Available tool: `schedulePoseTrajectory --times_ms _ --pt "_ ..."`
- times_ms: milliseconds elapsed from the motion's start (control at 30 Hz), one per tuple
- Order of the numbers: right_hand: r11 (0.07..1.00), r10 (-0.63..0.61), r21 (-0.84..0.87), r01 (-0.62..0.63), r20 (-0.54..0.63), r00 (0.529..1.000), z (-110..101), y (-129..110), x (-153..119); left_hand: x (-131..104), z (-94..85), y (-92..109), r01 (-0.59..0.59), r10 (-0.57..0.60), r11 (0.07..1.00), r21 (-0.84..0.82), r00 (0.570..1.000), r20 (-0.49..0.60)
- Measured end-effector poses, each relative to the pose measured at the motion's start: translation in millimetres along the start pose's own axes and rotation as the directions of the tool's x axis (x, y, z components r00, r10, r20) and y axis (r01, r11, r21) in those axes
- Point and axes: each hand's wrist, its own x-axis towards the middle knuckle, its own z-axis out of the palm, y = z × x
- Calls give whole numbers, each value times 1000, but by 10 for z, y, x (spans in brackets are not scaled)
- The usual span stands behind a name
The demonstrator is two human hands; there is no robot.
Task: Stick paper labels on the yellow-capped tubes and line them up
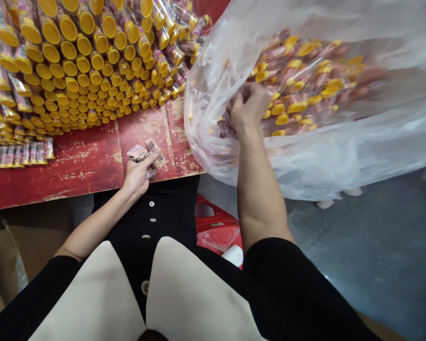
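Note:
My left hand [138, 176] is closed at the table's front edge, its thumb pressing on a few small clear-wrapped pieces with pink printed labels [138, 153]. Whether these are tubes or flat packets is too small to tell. My right hand [249, 102] reaches into the mouth of a large clear plastic bag [213, 85]. Its fingers point down among the contents and are partly hidden and blurred. Inside the bag lie many loose clear tubes with yellow caps [298, 102], jumbled in all directions.
Stacked capped tubes [81, 80] form a big pile at the back left, yellow ends facing me. A short row of tubes [23, 154] lies at its front left corner on the worn red table [85, 166]. Below the edge are a red plastic stool [216, 222] and cardboard [35, 241].

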Motion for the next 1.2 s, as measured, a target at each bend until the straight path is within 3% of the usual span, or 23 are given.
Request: schedulePoseTrajectory --times_ms 100,167,233,300,400,533,733,967,1033,1100,1200 --pt "935 56 355 -27 -72 996 -308 24 -289 8 20 64 -21 21 1000 -22 1000 -1" --pt "788 77 615 -9 -85 993 -488 -64 -627 16 63 62 -24 24 999 -28 1000 -5" --pt "583 47 810 -53 32 998 -592 -257 -1034 26 133 14 -15 15 999 -30 1000 -6" --pt "404 -62 903 -146 187 980 -615 -522 -1437 32 211 -59 -13 13 999 -36 1000 -5" --pt "242 -200 934 -262 312 929 -540 -893 -1867 15 279 -139 -5 5 998 -65 1000 -6" --pt "143 -209 936 -323 347 914 -345 -1033 -1946 -33 211 -108 -4 5 993 -120 1000 4" --pt "319 -128 918 -237 289 949 -8 -815 -1637 93 3 -61 -35 35 999 17 998 -44" --pt "285 -328 937 -200 291 899 -81 -909 -1610 203 18 -65 17 -15 998 65 1000 -26" --pt "395 -287 913 -102 228 930 -61 -890 -1559 210 2 -31 -19 20 1000 8 999 -50" --pt "596 -253 802 27 155 955 -6 -852 -1488 207 -39 18 -32 30 999 -39 998 -61" --pt "812 -294 559 168 143 945 56 -854 -1401 172 -112 88 -25 23 999 -41 998 -58"
